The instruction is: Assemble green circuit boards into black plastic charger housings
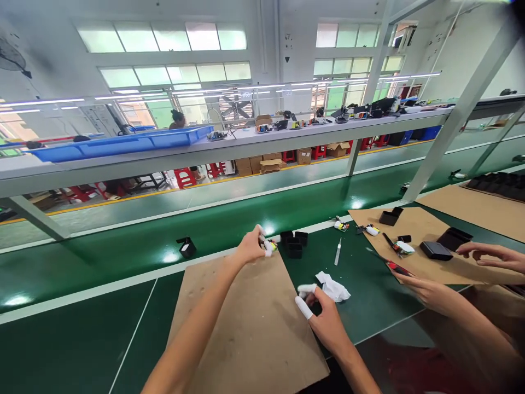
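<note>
My left hand (251, 246) reaches to the far edge of the brown cardboard sheet (246, 317). Its fingers close around a small electronic assembly (270, 244) with white and yellow-green parts, partly hidden by the fingers. Right beside it stand several small black boxes (294, 249) in a cluster. My right hand (322, 317) hovers over the cardboard's right edge, white covers on thumb and finger. Those fingertips are apart with nothing visible between them. A crumpled white tissue (334, 287) lies just beyond this hand, and farther off is a slim white tool (338, 251).
At right, a co-worker's hand (426, 290) holds a red-and-black tool (397, 268); their other hand (494, 257) is near an opened black box (437, 250). Small assemblies (404, 248) lie on their cardboard. Behind runs a green conveyor belt (229, 219) carrying a black part (187, 247).
</note>
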